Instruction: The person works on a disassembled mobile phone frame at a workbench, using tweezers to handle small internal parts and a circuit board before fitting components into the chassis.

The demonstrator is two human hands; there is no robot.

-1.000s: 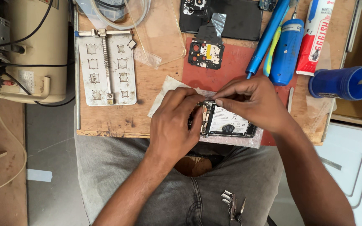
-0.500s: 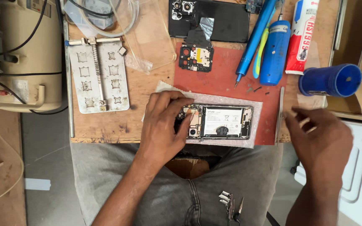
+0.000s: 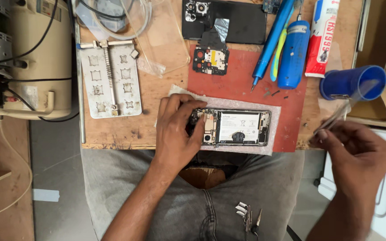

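An opened phone [image 3: 235, 127] with its back off lies on a white foam sheet [image 3: 273, 111] at the near edge of the wooden bench. My left hand [image 3: 177, 129] rests on the phone's left end, fingers pressing on its circuit board. My right hand [image 3: 356, 154] is off the bench to the right, fingers pinched on thin metal tweezers [image 3: 336, 117] that point up toward a blue cup [image 3: 351, 82].
A red mat [image 3: 287, 96] holds a small circuit board [image 3: 210, 60]. Behind it lie the black back cover [image 3: 228, 20], a blue screwdriver [image 3: 271, 42], a blue electric driver [image 3: 292, 53] and a glue tube [image 3: 321, 38]. A metal jig plate [image 3: 110, 85] and a beige machine [image 3: 27, 58] stand left.
My right hand left the phone and swung off the bench to the right, holding the tweezers. My left hand stayed on the phone's left end.
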